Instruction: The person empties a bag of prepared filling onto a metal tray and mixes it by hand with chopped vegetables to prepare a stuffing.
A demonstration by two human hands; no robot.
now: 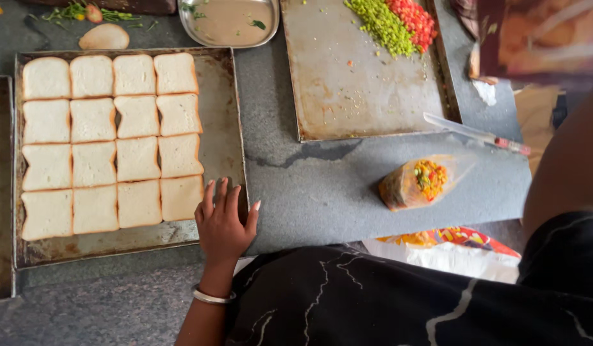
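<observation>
My left hand (223, 224) lies flat with fingers apart on the near right corner of a worn metal tray (221, 96). It holds nothing, and a silver bangle circles the wrist. The tray carries several white bread slices (114, 144) laid in neat rows, the nearest slice just left of my fingertips. Only my right forearm (562, 160) shows at the right edge; the hand itself is out of sight. A clear plastic bag of chopped mixed vegetables (418, 182) lies on the grey stone counter (322, 192) to the right of my left hand.
A second metal tray (348, 90) at the back holds heaps of chopped green and red vegetables (396, 22). A steel bowl of brownish liquid (229, 22) stands behind the bread tray. A long thin tool with a red end (479, 134) lies beside the second tray. A white and orange packet (450, 250) sits below the counter edge.
</observation>
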